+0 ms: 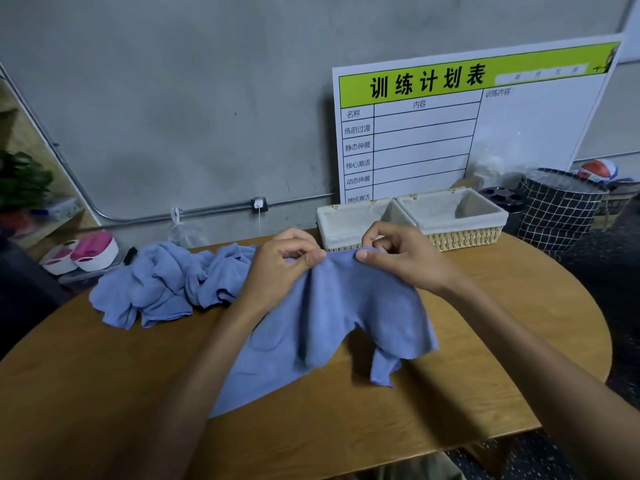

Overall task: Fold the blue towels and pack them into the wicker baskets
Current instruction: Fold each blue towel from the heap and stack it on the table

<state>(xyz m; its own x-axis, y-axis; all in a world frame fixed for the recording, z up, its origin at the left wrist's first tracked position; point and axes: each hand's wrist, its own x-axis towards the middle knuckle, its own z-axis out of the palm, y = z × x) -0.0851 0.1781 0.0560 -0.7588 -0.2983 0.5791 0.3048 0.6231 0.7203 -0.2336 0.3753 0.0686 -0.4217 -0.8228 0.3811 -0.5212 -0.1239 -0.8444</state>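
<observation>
Both hands pinch the top edge of a soft blue towel (332,320), lifted a little above the round wooden table (485,341). The left hand (280,268) grips it between curled fingers and thumb; just beside it, the right hand (398,258) nips the same hem with thumb against bent fingers. Below the grip the cloth hangs in loose folds, and its lower corners trail limp on the tabletop. Left of the grip lies a rumpled heap of more blue towels (162,285), too tangled to count. Just beyond the grip stand two rectangular wicker baskets (412,223) with pale cloth liners, side by side; the right hand hides part of the nearer one's front. Behind them leans a white board (433,133) with a green header, its lower edge hidden.
</observation>
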